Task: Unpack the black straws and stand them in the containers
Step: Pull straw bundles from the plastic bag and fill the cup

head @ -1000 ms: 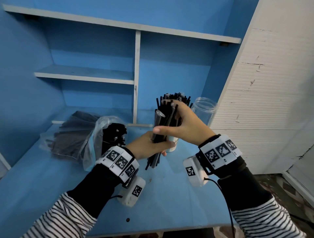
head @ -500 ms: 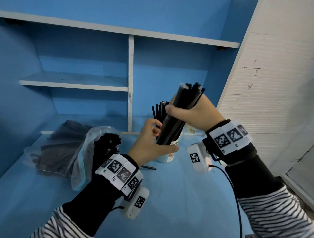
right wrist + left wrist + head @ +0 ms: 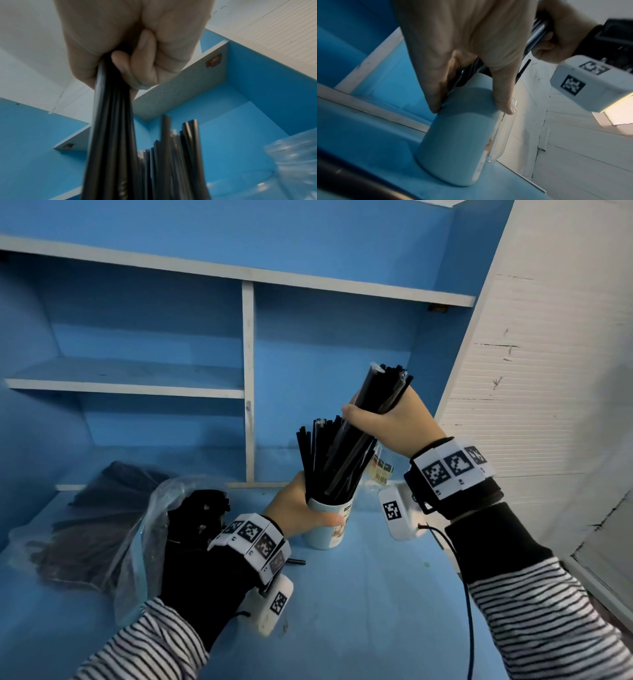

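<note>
A pale blue cup (image 3: 329, 530) (image 3: 458, 136) stands on the blue tabletop (image 3: 359, 604) with several black straws (image 3: 317, 453) upright in it. My left hand (image 3: 301, 510) (image 3: 471, 56) grips the cup near its rim. My right hand (image 3: 387, 419) (image 3: 130, 44) holds a bundle of black straws (image 3: 371, 409) (image 3: 111, 128) near its top; the bundle slants down into the cup, its lower ends hidden among the others. A clear jar (image 3: 502, 129) stands right behind the cup, mostly hidden in the head view.
An open clear plastic bag (image 3: 113, 525) with more black straws lies at the left. One loose straw (image 3: 296, 562) lies on the table by my left wrist. Blue shelving (image 3: 248, 378) backs the table, and a white ribbed wall (image 3: 548, 378) closes the right side.
My left hand let go of the bundle and took hold of the cup. My right hand lifted the bundle, tilted it and set its lower end into the cup.
</note>
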Tool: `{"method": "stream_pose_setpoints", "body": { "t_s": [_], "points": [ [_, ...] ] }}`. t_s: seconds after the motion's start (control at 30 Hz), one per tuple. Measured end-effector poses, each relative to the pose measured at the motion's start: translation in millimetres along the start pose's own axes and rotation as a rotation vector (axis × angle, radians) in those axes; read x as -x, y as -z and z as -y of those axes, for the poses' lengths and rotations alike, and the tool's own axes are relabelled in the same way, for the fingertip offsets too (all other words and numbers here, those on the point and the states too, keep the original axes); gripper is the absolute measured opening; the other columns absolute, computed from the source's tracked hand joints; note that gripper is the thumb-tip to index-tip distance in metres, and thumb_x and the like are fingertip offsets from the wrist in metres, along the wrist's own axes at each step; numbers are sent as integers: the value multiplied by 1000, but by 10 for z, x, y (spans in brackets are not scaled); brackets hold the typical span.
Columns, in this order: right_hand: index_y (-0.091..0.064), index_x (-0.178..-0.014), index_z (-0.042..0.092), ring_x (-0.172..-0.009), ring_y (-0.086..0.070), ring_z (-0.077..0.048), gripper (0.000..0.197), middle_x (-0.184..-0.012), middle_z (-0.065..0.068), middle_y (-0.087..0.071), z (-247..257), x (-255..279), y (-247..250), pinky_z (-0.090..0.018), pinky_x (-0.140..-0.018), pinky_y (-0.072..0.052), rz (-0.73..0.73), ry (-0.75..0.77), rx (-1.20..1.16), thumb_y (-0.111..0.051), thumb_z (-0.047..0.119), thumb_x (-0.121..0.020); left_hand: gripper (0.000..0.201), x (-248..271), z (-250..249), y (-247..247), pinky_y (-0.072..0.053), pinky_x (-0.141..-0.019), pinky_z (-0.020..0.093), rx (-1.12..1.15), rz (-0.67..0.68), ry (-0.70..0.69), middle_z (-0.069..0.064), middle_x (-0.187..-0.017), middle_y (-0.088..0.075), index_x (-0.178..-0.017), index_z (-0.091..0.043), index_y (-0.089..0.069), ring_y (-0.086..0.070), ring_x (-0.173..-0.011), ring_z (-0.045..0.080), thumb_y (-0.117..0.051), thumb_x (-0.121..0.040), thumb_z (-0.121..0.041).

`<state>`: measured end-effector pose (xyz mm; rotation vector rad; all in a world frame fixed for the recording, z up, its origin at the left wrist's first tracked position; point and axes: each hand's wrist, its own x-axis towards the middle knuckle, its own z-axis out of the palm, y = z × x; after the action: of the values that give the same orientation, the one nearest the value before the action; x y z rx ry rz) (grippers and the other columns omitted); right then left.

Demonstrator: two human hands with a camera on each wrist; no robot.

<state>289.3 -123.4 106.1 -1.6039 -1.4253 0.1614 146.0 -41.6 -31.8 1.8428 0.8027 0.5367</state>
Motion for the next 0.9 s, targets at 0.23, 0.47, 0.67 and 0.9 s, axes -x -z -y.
{"method": "stream_pose_setpoints", "body": {
  "t_s": [0.23,0.47,0.67,0.9],
  "points": [
    [-60,-85,-3,-80,-64,-25,36,-83,-17,-66,-150,23,-214,-42,-72,-55,98,-41,107,-71,31,-80,72,-6,37,-19,-48,-92,31,-36,-20,3,-14,-116,-60,-124,-31,-46,-57,-108,9,-87,-64,-26],
    [-48,-96,16,-104,-34,-20,47,-98,3,-44,-221,77,-360,-40,-97,-38,125,-44,350,-73,50,-74,79,-24,43,-19,-47,-97,34,-54,-4,-13,-12,-121,-60,-130,-30,-45,-57,-112,10,-87,-64,-27],
    [-42,-91,26,-112,-30,-19,55,-111,4,-34,-159,192,-352,-36,-105,-33,94,-5,300,-76,60,-64,76,-11,11,-14,-47,-98,36,-83,-2,-36,-11,-123,-60,-129,-32,-44,-56,-113,11,-85,-66,-26],
    [-43,-130,18,-120,-45,-9,69,-126,6,-47,-192,208,-353,-24,-102,-38,-25,180,42,-69,49,-74,77,-21,39,-17,-48,-95,33,-90,-4,-29,-11,-122,-60,-130,-28,-44,-57,-112,10,-86,-65,-29]
  ]
}}
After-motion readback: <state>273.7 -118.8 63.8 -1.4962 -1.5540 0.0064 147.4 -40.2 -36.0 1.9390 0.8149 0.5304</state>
